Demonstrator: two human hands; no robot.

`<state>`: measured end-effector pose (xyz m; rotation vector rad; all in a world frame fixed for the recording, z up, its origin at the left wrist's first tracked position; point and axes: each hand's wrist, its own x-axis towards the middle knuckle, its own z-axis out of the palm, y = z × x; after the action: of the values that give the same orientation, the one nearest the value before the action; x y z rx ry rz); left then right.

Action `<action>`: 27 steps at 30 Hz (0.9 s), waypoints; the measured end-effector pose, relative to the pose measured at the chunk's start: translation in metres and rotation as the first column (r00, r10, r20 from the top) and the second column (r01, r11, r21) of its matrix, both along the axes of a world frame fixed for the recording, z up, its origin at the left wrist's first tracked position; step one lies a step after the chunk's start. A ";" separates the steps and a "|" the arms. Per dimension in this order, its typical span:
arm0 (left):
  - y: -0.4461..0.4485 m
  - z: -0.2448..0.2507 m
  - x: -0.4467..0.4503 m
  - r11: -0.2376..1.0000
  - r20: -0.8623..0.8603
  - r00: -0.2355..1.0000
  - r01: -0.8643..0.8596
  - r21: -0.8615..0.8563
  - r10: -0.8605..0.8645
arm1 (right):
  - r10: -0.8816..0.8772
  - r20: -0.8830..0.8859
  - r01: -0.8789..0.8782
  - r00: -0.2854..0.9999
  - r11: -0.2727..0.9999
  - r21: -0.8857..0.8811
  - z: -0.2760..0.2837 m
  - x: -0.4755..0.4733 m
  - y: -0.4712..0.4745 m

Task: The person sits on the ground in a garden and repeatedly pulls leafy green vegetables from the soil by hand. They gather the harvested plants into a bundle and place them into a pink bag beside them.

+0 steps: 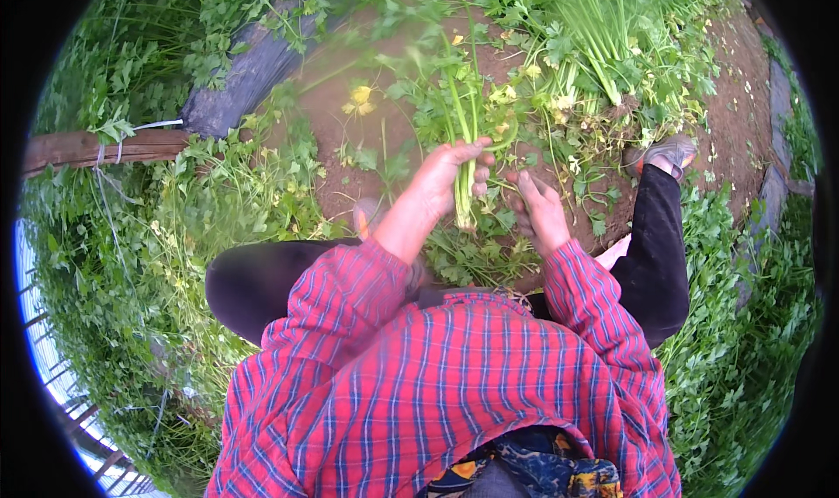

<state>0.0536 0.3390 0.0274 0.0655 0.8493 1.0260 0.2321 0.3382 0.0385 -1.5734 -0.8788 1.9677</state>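
My left hand (452,170) is closed around the lower stalks of a small bunch of celery (465,193), whose pale root end points towards me and whose leafy tops reach away. Just to the right, my right hand (537,206) pinches a thin green stem (501,182) between thumb and fingers, apart from the bunch's base. Loose celery leaves (478,255) lie on the soil below both hands. Farther off at the upper right rests a larger heap of celery (603,58) with roots on some stalks.
Bare brown soil (354,137) with yellowed leaves (359,100) lies ahead. Dark plastic sheeting (242,78) and a wooden pole (105,150) tied with string are at the left. Dense leafy plants (714,380) grow on both sides. My shoe (672,154) stands beside the heap.
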 end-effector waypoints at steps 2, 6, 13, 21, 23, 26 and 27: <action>-0.006 0.002 0.005 1.000 0.000 1.000 0.007 -0.030 -0.007 | -0.058 -0.066 0.056 0.996 0.998 -0.022 -0.012 -0.015 0.016; -0.010 0.005 0.008 0.998 -0.031 0.999 0.024 -0.058 -0.025 | -0.069 -0.004 0.068 0.998 0.984 0.164 -0.020 -0.040 0.039; -0.009 0.011 0.005 0.995 0.085 0.996 0.009 -0.095 -0.001 | -0.418 -0.003 0.412 0.909 0.895 0.171 -0.026 -0.030 0.103; -0.005 0.006 0.019 0.996 -0.185 0.982 0.024 -0.087 -0.040 | 0.205 0.589 -0.510 0.782 0.753 0.416 -0.024 0.020 0.080; -0.002 0.003 0.030 0.994 -0.322 0.941 0.113 -0.005 -0.108 | 0.313 0.007 -0.303 0.950 0.912 0.278 -0.016 0.013 0.051; -0.004 -0.002 0.048 0.994 -0.219 0.971 0.077 -0.075 -0.092 | 0.189 -0.020 -0.183 0.982 0.968 0.169 -0.011 -0.007 0.016; -0.004 -0.004 0.051 0.983 -0.200 0.973 0.086 -0.163 -0.118 | 0.136 -0.075 -0.126 0.988 0.984 0.122 -0.007 -0.008 0.011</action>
<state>0.1046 0.3347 0.0236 0.0870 1.1035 0.8636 0.2243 0.3488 0.0313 -1.3896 -1.0675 2.0160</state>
